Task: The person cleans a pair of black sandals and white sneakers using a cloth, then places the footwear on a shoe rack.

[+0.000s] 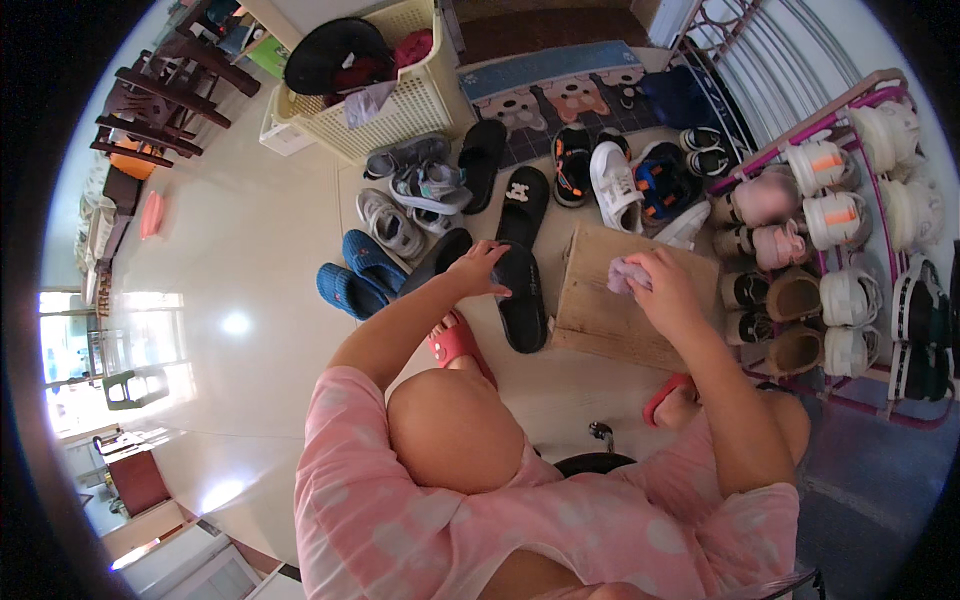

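Note:
My right hand (660, 289) grips a crumpled mauve cloth (627, 275) above a wooden box or low stool (600, 322). My left hand (480, 270), fingers apart and holding nothing that shows, is over the floor by a black slide sandal (520, 315). Whether it touches that sandal I cannot tell. Farther off lies a black slide with a white bear ornament (517, 190). Another black slide (448, 251) is partly behind my left hand, beside blue knitted slippers (349, 292). Grey sneakers (390, 225) lie beyond them.
On the right stands a metal shoe rack (885, 247) holding several pairs. White sneakers (616, 187) and black-orange shoes (571, 165) lie behind the box. A cream plastic basket (397, 112) and a patterned doormat (555, 97) are farther back. Red slippers (459, 346) are on my feet.

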`<state>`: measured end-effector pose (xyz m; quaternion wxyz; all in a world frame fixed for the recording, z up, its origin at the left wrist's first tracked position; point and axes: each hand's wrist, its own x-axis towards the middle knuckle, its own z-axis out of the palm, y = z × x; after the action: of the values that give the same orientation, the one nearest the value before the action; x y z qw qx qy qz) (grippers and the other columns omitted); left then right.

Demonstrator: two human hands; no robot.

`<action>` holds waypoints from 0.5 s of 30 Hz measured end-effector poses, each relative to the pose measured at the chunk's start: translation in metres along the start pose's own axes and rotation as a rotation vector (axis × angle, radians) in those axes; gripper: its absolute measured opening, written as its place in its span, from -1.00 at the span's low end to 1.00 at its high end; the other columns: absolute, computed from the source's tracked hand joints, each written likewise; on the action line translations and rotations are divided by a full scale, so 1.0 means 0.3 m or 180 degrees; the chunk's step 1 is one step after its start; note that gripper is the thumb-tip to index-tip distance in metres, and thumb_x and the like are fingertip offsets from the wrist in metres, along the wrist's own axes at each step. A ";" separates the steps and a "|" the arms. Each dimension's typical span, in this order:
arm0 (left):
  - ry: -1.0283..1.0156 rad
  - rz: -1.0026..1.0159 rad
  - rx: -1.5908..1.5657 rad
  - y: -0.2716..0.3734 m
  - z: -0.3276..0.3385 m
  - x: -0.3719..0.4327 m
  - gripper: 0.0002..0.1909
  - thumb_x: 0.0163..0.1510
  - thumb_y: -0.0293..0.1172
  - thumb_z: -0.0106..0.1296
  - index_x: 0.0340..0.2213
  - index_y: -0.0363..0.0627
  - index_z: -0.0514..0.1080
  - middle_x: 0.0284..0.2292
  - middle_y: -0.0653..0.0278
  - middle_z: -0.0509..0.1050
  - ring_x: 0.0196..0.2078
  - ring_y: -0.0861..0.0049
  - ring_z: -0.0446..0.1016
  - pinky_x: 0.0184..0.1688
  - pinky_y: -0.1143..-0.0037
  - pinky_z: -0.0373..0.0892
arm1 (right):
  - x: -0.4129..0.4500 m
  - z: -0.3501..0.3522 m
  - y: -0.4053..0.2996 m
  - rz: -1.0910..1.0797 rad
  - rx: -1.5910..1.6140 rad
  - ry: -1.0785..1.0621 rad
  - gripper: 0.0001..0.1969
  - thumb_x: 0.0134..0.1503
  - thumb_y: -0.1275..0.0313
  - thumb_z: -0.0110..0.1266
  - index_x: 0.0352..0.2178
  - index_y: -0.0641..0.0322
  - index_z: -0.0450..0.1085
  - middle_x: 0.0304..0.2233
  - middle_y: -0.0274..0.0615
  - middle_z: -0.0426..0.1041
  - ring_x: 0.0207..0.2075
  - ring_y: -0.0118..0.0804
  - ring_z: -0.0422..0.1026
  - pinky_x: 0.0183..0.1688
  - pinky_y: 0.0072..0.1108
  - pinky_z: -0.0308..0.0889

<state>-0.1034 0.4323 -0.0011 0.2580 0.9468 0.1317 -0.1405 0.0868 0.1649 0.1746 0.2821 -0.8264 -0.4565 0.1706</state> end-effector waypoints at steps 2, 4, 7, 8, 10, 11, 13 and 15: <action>0.0093 0.0213 -0.0009 0.003 -0.083 0.045 -0.08 -0.21 0.02 0.17 0.09 -0.12 0.00 0.00 -0.02 0.11 0.07 0.09 0.11 0.08 0.31 0.14 | 0.040 -0.007 -0.006 0.0165 -0.0031 -0.0133 -0.74 -0.10 0.55 0.04 -0.29 0.17 0.34 -0.28 -0.07 0.32 -0.25 0.01 0.34 -0.22 -0.38 0.28; 0.0080 0.0095 0.0035 0.026 -0.194 0.118 -0.11 -0.18 0.00 0.16 0.08 -0.14 0.02 0.00 -0.04 0.13 0.08 0.08 0.10 0.08 0.32 0.13 | 0.082 0.005 -0.001 0.0181 0.0081 -0.0097 -0.74 -0.10 0.54 0.05 -0.29 0.17 0.34 -0.28 -0.07 0.32 -0.25 0.01 0.34 -0.22 -0.38 0.28; 0.0142 -0.0196 0.0025 0.029 -0.329 0.254 -0.20 -0.11 -0.04 0.11 0.07 -0.16 0.04 -0.01 -0.10 0.16 0.07 0.08 0.14 0.07 0.30 0.14 | 0.140 0.017 -0.003 0.0235 0.0235 -0.0078 -0.75 -0.09 0.52 0.05 -0.29 0.18 0.34 -0.29 -0.07 0.32 -0.25 0.01 0.34 -0.22 -0.39 0.28; 0.0167 -0.0641 -0.0405 0.021 -0.375 0.321 -0.21 -0.12 -0.05 0.12 0.06 -0.14 0.06 -0.06 -0.07 0.22 0.01 0.09 0.21 0.02 0.32 0.20 | 0.158 0.019 -0.006 0.0267 0.0285 -0.0078 -0.75 -0.08 0.51 0.05 -0.29 0.18 0.34 -0.29 -0.07 0.32 -0.25 0.01 0.34 -0.22 -0.39 0.28; 0.0182 -0.1042 -0.0823 0.008 -0.407 0.431 -0.23 -0.12 -0.06 0.13 0.05 -0.12 0.08 -0.11 -0.04 0.28 -0.05 0.11 0.29 -0.03 0.33 0.26 | 0.188 0.027 0.042 0.0321 0.0429 -0.0135 -0.76 -0.07 0.50 0.04 -0.28 0.19 0.34 -0.29 -0.08 0.32 -0.25 0.00 0.34 -0.22 -0.40 0.28; 0.0270 -0.1428 -0.1161 0.003 -0.415 0.477 -0.24 -0.11 -0.06 0.13 0.05 -0.10 0.09 -0.11 -0.02 0.30 -0.09 0.14 0.32 -0.08 0.34 0.29 | 0.202 0.024 0.062 0.0378 0.0571 -0.0205 -0.76 -0.05 0.50 0.04 -0.27 0.19 0.34 -0.29 -0.08 0.31 -0.24 -0.01 0.34 -0.22 -0.40 0.27; 0.0355 -0.1771 -0.1486 -0.052 -0.393 0.579 -0.26 -0.10 -0.06 0.12 0.05 -0.09 0.09 -0.12 -0.01 0.32 -0.12 0.18 0.35 -0.12 0.36 0.32 | 0.232 0.002 0.070 0.0420 0.0580 -0.0131 -0.75 -0.05 0.50 0.03 -0.26 0.20 0.34 -0.28 -0.08 0.31 -0.25 -0.02 0.34 -0.22 -0.41 0.27; 0.0345 -0.1846 -0.2183 -0.188 -0.306 0.630 -0.31 -0.03 -0.14 0.08 0.07 -0.10 0.08 -0.08 0.01 0.30 -0.08 0.24 0.33 -0.12 0.33 0.31 | 0.263 -0.016 0.058 0.0460 0.0570 -0.0117 -0.75 -0.04 0.50 0.03 -0.25 0.20 0.33 -0.28 -0.08 0.30 -0.26 -0.03 0.35 -0.22 -0.42 0.27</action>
<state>0.0718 0.5609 -0.0138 0.4995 0.7365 0.4438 -0.1054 0.1421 0.2232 0.1656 0.3333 -0.8254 -0.3838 0.2457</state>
